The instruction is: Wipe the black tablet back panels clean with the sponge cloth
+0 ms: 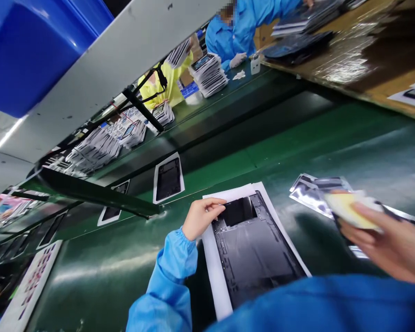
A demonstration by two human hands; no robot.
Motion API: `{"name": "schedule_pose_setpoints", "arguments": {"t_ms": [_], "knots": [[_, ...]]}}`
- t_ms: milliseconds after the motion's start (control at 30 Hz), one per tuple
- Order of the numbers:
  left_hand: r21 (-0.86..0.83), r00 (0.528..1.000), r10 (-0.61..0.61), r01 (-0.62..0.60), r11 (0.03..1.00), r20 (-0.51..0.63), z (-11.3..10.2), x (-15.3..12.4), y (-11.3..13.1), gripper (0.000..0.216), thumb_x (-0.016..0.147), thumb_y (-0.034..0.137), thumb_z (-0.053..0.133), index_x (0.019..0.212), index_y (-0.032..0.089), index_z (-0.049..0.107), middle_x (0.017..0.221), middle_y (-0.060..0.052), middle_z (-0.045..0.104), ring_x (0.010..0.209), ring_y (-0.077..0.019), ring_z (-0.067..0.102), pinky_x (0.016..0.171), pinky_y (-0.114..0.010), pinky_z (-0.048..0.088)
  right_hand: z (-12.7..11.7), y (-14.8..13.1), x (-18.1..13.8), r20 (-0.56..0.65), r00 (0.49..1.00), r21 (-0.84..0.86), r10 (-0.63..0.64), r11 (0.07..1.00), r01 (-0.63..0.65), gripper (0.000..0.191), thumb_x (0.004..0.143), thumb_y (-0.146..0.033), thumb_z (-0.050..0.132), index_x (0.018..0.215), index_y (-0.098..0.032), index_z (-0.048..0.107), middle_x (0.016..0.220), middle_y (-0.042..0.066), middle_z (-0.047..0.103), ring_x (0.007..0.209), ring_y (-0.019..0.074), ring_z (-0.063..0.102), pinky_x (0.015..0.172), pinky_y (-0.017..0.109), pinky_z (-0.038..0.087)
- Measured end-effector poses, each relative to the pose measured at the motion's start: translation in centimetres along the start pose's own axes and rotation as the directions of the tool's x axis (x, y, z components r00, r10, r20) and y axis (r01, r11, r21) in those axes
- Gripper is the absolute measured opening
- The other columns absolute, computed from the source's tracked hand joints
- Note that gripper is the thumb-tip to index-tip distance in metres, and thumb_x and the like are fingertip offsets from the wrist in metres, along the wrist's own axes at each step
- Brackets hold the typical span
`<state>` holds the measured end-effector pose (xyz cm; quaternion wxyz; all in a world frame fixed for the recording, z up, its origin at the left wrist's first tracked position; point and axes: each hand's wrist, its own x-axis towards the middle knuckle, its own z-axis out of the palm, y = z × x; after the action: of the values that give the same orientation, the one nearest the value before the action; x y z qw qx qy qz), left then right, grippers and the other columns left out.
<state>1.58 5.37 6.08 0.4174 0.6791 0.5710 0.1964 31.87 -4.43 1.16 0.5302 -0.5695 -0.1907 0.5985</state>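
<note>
A black tablet housing (252,253) lies on a white paper sheet (209,272) on the green bench in front of me. Across its upper end is a glossy black rectangular sheet (241,211). My left hand (200,217) pinches that sheet's left corner between thumb and forefinger. Off to the right, my right hand (390,244) is blurred and grips a yellow-and-white block (352,210) that looks like a sponge. Shiny silver film pieces (311,193) lie beside and partly beneath the right hand. My blue sleeve covers the near end of the housing.
Behind the bench runs a green conveyor belt (214,170) carrying another tablet part (169,177) on paper. A dark metal brace (100,191) slants down at left from a grey shelf (100,69). Co-workers in blue (231,37) and yellow (173,80) work beyond, among paper stacks (209,76).
</note>
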Motion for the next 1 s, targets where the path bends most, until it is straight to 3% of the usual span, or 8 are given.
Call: {"name": "schedule_pose_setpoints", "arguments": {"t_ms": [67, 167, 300, 433, 667, 1000], "knots": [[-0.014, 1.0, -0.018, 0.018, 1.0, 0.019, 0.0, 0.2, -0.3, 0.018, 0.076, 0.023, 0.061, 0.09, 0.022, 0.074, 0.068, 0.005, 0.069, 0.054, -0.0079, 0.055, 0.059, -0.021, 0.049, 3.1, -0.5, -0.3, -0.032, 0.995, -0.082, -0.089, 0.993, 0.087, 0.039, 0.058, -0.048, 0.077, 0.09, -0.027, 0.065, 0.059, -0.003, 0.054, 0.042, 0.0097, 0.035, 0.033, 0.025, 0.033], [-0.018, 0.999, -0.033, 0.034, 0.999, 0.037, -0.1, 0.4, -0.6, 0.018, 0.076, 0.022, 0.062, 0.088, 0.023, 0.075, 0.069, 0.005, 0.07, 0.053, -0.0074, 0.055, 0.059, -0.021, 0.048, 7.0, -0.8, -0.1, 0.046, 0.987, -0.322, -0.155, 0.933, 0.161, 0.044, 0.067, -0.049, 0.07, 0.104, -0.027, 0.063, 0.05, -0.005, 0.053, 0.044, 0.0134, 0.045, 0.04, 0.026, 0.039], [-0.016, 0.996, -0.059, 0.06, 0.998, 0.06, 0.0, 0.5, -0.9, 0.02, 0.077, 0.022, 0.062, 0.092, 0.02, 0.075, 0.071, 0.003, 0.071, 0.053, -0.0078, 0.055, 0.058, -0.02, 0.048, 9.5, -0.4, 0.7, 0.186, 0.955, -0.495, -0.229, 0.818, 0.293, 0.038, 0.076, -0.05, 0.062, 0.108, -0.029, 0.058, 0.067, -0.004, 0.063, 0.05, 0.014, 0.056, 0.049, 0.027, 0.047], [-0.018, 0.995, -0.062, 0.064, 0.998, 0.082, 0.1, 0.7, -1.3, 0.022, 0.077, 0.024, 0.063, 0.094, 0.018, 0.075, 0.073, 0.0, 0.072, 0.054, -0.0081, 0.055, 0.056, -0.02, 0.047, 10.2, 0.4, 1.4, 0.251, 0.943, -0.583, -0.218, 0.744, 0.327, 0.038, 0.078, -0.052, 0.058, 0.109, -0.03, 0.056, 0.064, -0.005, 0.062, 0.053, 0.0174, 0.062, 0.055, 0.029, 0.049], [-0.062, 0.994, -0.059, 0.065, 0.996, 0.09, 0.3, 1.1, -1.6, 0.025, 0.074, 0.027, 0.067, 0.093, 0.014, 0.076, 0.072, -0.004, 0.071, 0.053, -0.0089, 0.053, 0.054, -0.02, 0.046, 10.6, 1.2, 1.8, 0.2, 0.963, -0.602, -0.179, 0.753, 0.265, 0.037, 0.077, -0.049, 0.058, 0.107, -0.028, 0.058, 0.071, -0.003, 0.067, 0.055, 0.0194, 0.065, 0.061, 0.034, 0.052], [-0.051, 0.991, -0.081, 0.086, 0.995, 0.104, 0.3, 1.1, -1.0, 0.024, 0.075, 0.024, 0.066, 0.094, 0.012, 0.076, 0.069, -0.004, 0.07, 0.053, -0.0073, 0.049, 0.053, -0.018, 0.042, 10.3, 1.3, 1.9, 0.244, 0.947, -0.63, -0.208, 0.709, 0.318, 0.037, 0.079, -0.05, 0.052, 0.107, -0.026, 0.056, 0.072, -0.001, 0.069, 0.055, 0.0201, 0.065, 0.061, 0.035, 0.051]]}}
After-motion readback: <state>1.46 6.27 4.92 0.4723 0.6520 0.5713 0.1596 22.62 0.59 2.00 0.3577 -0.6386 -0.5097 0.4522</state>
